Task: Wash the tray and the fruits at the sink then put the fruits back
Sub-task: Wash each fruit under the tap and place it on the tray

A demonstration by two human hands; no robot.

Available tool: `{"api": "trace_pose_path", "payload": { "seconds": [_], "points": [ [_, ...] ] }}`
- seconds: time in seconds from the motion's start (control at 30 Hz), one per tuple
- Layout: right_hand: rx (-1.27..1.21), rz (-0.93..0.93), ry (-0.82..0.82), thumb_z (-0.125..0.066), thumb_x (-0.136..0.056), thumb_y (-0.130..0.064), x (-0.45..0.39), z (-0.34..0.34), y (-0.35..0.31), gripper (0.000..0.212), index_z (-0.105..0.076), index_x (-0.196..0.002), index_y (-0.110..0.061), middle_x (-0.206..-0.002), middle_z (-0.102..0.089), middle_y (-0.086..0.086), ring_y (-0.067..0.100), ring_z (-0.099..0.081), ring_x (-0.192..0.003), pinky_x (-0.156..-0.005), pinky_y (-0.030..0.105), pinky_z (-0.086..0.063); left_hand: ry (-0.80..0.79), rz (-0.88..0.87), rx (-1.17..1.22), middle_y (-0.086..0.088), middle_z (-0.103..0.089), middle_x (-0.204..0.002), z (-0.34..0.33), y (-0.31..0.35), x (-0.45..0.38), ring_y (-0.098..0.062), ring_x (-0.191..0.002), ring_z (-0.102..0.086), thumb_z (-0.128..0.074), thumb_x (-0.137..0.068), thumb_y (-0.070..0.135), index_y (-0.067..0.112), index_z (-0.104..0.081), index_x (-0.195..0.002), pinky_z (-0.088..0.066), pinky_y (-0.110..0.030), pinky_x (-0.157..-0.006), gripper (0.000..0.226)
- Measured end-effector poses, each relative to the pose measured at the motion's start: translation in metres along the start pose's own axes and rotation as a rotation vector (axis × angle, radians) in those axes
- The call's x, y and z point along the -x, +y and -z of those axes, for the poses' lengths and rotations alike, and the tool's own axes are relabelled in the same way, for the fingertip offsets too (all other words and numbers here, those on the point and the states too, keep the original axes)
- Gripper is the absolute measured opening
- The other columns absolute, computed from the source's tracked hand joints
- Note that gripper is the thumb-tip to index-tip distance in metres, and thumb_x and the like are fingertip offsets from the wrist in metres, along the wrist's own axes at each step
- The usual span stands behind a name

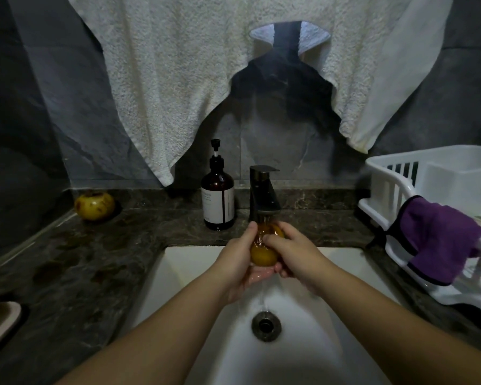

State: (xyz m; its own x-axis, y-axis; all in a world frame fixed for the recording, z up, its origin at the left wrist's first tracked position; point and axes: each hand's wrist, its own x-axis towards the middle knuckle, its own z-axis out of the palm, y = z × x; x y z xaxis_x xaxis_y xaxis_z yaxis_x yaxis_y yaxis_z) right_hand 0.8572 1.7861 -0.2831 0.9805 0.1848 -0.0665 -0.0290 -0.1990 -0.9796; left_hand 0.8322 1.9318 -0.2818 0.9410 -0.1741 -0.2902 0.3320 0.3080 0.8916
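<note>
At centre frame, under the running tap [265, 194], our left hand [240, 261] and right hand [295, 255] both grip one fruit [263, 255]; another fruit [94, 205] waits on the surface [100, 259] at left, washing apparently unfinished.

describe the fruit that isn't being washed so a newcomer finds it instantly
Start at the white sink and follow the dark marble counter to its far left corner by the wall. The loose fruit sits there alone: round, yellow, brown-blotched, dry, unlike the fruit under the tap.
</note>
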Motion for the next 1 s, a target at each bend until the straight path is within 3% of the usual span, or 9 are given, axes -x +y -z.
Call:
{"api": "trace_pose_path", "payload": {
  "seconds": [0.17, 0.3, 0.43, 0.53, 0.67, 0.73, 0.83, 0.93, 1.0],
  "points": [
    [-0.072, -0.094, -0.021, -0.054, -0.098, -0.056, 0.003, 0.001, -0.002, 0.04, -0.045, -0.133, -0.037, -0.112, -0.07, 0.009, 0.032, -0.075, -0.087, -0.061, 0.031, -0.049, 0.171, -0.168, -0.137, -0.014, -0.065, -0.125, 0.002, -0.003, -0.002, -0.034, -0.107, -0.072, -0.078, -0.09, 0.044, 0.025, -0.046, -0.131, -0.063, -0.049, -0.089, 0.056],
    [0.089, -0.082, 0.066, -0.052, -0.093, -0.071, 0.002, -0.004, -0.001, 0.049, -0.045, -0.123, -0.033, -0.112, -0.066, 0.003, 0.024, -0.071, -0.093, -0.06, 0.029, -0.052, 0.209, -0.361, -0.479, 0.003, -0.055, -0.118, -0.001, -0.012, -0.007, -0.019, -0.105, -0.065, -0.087, -0.078, 0.036, 0.037, -0.036, -0.125, -0.064, -0.037, -0.077, 0.07],
    [0.04, 0.017, 0.034, -0.057, -0.096, -0.058, 0.002, 0.004, -0.005, 0.024, -0.058, -0.114, -0.041, -0.109, -0.066, -0.002, 0.016, -0.065, -0.093, -0.049, 0.014, -0.046, 0.102, -0.179, -0.259, -0.006, -0.059, -0.124, 0.006, -0.001, -0.005, -0.03, -0.101, -0.071, -0.066, -0.092, 0.058, 0.04, -0.043, -0.136, -0.06, -0.035, -0.064, 0.054],
    [0.029, -0.015, -0.009, -0.046, -0.099, -0.063, 0.002, 0.0, -0.005, 0.031, -0.057, -0.119, -0.042, -0.108, -0.065, 0.002, 0.017, -0.065, -0.091, -0.05, 0.018, -0.048, 0.119, -0.132, -0.432, -0.006, -0.063, -0.12, 0.004, -0.001, -0.006, -0.031, -0.097, -0.074, -0.045, -0.098, 0.073, 0.038, -0.047, -0.13, -0.066, -0.045, -0.076, 0.047],
    [0.048, -0.22, -0.015, -0.031, -0.092, -0.081, -0.001, -0.01, -0.002, 0.062, -0.051, -0.124, -0.031, -0.099, -0.075, 0.015, 0.023, -0.074, -0.072, -0.05, 0.023, -0.048, 0.246, -0.361, -0.678, 0.0, -0.061, -0.118, -0.001, -0.008, -0.014, -0.021, -0.107, -0.064, -0.047, -0.1, 0.067, 0.034, -0.048, -0.132, -0.058, -0.052, -0.097, 0.046],
    [0.05, -0.121, 0.026, -0.039, -0.094, -0.076, -0.002, -0.01, -0.001, 0.054, -0.051, -0.122, -0.032, -0.102, -0.073, 0.014, 0.023, -0.074, -0.07, -0.05, 0.025, -0.051, 0.2, -0.253, -0.516, -0.003, -0.067, -0.115, -0.004, -0.005, -0.009, -0.025, -0.105, -0.068, -0.044, -0.1, 0.069, 0.033, -0.053, -0.131, -0.058, -0.053, -0.097, 0.048],
    [0.129, 0.052, 0.068, -0.05, -0.094, -0.07, -0.003, -0.004, 0.004, 0.044, -0.053, -0.125, -0.039, -0.114, -0.066, 0.002, 0.018, -0.069, -0.095, -0.067, 0.029, -0.059, 0.08, -0.062, -0.263, -0.014, -0.074, -0.113, -0.007, -0.001, -0.004, -0.033, -0.102, -0.075, -0.041, -0.101, 0.07, 0.034, -0.06, -0.127, -0.059, -0.054, -0.096, 0.048],
    [-0.016, -0.116, 0.009, -0.041, -0.093, -0.078, 0.0, -0.007, 0.001, 0.052, -0.057, -0.122, -0.037, -0.103, -0.071, 0.01, 0.022, -0.07, -0.08, -0.045, 0.02, -0.045, 0.203, -0.215, -0.463, -0.007, -0.065, -0.122, -0.008, -0.004, -0.01, -0.028, -0.108, -0.068, -0.043, -0.101, 0.069, 0.034, -0.054, -0.129, -0.059, -0.052, -0.097, 0.046],
    [-0.021, -0.119, 0.02, -0.038, -0.096, -0.074, -0.003, -0.01, -0.001, 0.048, -0.058, -0.116, -0.036, -0.1, -0.072, 0.015, 0.026, -0.072, -0.08, -0.047, 0.024, -0.049, 0.202, -0.174, -0.435, -0.007, -0.066, -0.118, -0.007, -0.003, -0.009, -0.026, -0.102, -0.07, -0.047, -0.099, 0.069, 0.033, -0.054, -0.129, -0.063, -0.046, -0.087, 0.048]
  ]
}}
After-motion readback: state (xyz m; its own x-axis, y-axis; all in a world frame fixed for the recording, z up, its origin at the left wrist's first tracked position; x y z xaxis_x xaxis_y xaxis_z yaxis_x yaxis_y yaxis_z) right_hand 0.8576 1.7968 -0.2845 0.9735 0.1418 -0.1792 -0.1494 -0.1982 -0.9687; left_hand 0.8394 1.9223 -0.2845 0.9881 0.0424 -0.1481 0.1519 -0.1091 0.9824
